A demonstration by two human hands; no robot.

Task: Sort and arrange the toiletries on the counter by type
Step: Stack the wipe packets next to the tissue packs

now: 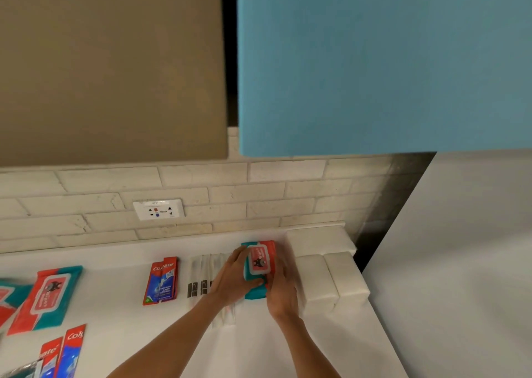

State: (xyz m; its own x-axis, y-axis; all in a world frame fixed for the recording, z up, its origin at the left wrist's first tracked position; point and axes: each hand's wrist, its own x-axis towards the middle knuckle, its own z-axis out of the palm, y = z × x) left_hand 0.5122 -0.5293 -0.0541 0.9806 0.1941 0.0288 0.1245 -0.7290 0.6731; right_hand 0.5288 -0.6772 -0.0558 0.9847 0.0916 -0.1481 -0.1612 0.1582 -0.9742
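Note:
A red and teal wipes pack [260, 258] lies on the white counter [121, 291] near the back right, with both my hands on it. My left hand [234, 280] grips its left side and lower edge, thumb curled under the label. My right hand [280, 291] holds its right edge. White sachets [201, 274] with dark labels lie in a row just left of my left hand. Two Colgate toothpaste boxes [161, 281] sit side by side further left. Another wipes pack [46, 297] lies at the far left.
White tissue packs [331, 277] are stacked against the right end of the counter, touching my right hand's side. More Colgate boxes [64, 351] lie at the bottom left. A wall socket [158, 209] sits in the tiled backsplash. Cabinets hang overhead.

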